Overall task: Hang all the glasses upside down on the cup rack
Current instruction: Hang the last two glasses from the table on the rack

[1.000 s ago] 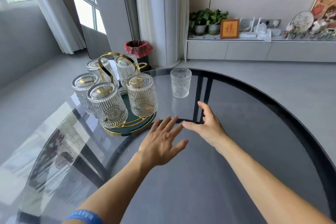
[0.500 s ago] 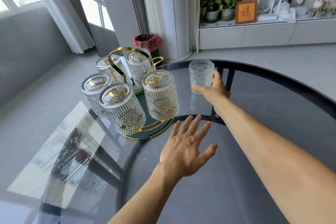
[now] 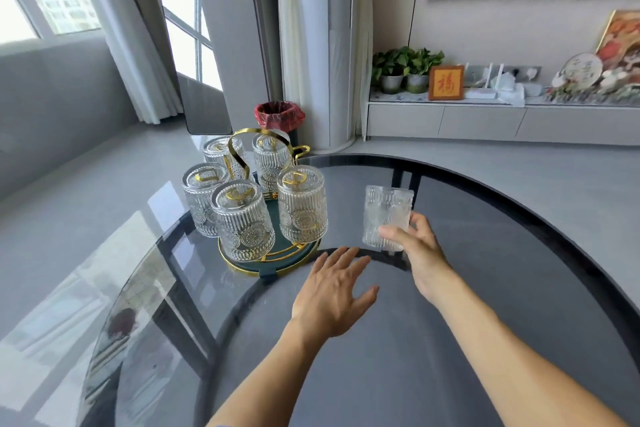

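A gold cup rack [image 3: 270, 260] with a dark green base stands on the left part of the glass table [image 3: 485, 340]. Several ribbed glasses hang upside down on it, the nearest one [image 3: 242, 222] at the front. My right hand [image 3: 415, 246] grips one more ribbed glass [image 3: 384, 211] near its bottom, upright and lifted off the table, to the right of the rack. My left hand [image 3: 332, 291] hovers open, palm down, just in front of the rack's base, holding nothing.
The round dark glass table curves away on the right. Beyond it on the floor stands a bin with a red liner [image 3: 280, 116]. A low white cabinet [image 3: 485, 121] with plants and ornaments runs along the far wall.
My right hand has closed on the lone glass, lifted it and brought it nearer, towards the rack. My left hand has stayed open in front of the rack.
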Motion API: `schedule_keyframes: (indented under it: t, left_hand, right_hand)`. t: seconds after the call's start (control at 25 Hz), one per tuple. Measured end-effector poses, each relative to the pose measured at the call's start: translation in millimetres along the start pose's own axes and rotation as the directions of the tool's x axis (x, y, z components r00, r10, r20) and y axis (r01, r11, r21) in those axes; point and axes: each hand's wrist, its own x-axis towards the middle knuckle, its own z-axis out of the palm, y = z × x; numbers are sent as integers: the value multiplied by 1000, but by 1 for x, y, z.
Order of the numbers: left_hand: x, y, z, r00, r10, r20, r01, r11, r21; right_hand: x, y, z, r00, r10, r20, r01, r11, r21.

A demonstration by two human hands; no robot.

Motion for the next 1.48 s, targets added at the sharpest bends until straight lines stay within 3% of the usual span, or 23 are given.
schedule_keyframes:
  t: [0.16,0.32,0.4,0.52,0.68,0.8,0.88,1.0,1.16,1.24,1.32,1.48]
  left_hand:
    - [-20,15,-20,999,-21,46,21,1000,-5]
    - [-42,30,-58,976,59,212,-107,969,224]
    - [-56,34,-77,977,100,188,-146,957,251]
    - [-66,30,-117,992,86,-87,-77,991,105]
    - [-62,11,-179,879,10,-477,-59,995,-87]
    - [-49,-8,-213,780,-3,-626,-26,999,-38]
    - [-35,-25,-227,756,-43,-653,37,999,-23]
    - [-15,-50,-236,823,-114,-556,146,989,14]
    - [2,-75,-228,944,-42,-326,75,993,89]
    - [8,-82,-222,965,-4,-261,35,993,116]
    - [11,-85,-221,951,36,-308,4,992,127]
    - [12,-82,-215,936,22,-350,29,990,141]
  right_hand:
    - [-50,-16,-15,999,51,-8,-50,997,60]
    - [-64,-64,0,999,-4,-49,7,997,73]
    - [-69,-90,15,998,-47,-48,51,995,90]
    - [-74,-120,37,993,-101,-66,107,991,80]
    - [-71,-146,60,986,-104,-127,129,969,212]
    - [-65,-159,73,985,-62,-158,107,950,294]
    - [-61,-163,79,980,-64,-190,118,951,287]
    - [-50,-167,85,949,-151,-277,197,969,148]
    - [-26,-175,95,890,-343,-300,314,939,-140]
    - [-13,-175,100,852,-471,-228,378,855,-355]
    - [-3,-171,103,818,-568,-84,458,733,-503]
    - [18,-168,113,801,-592,82,518,619,-591]
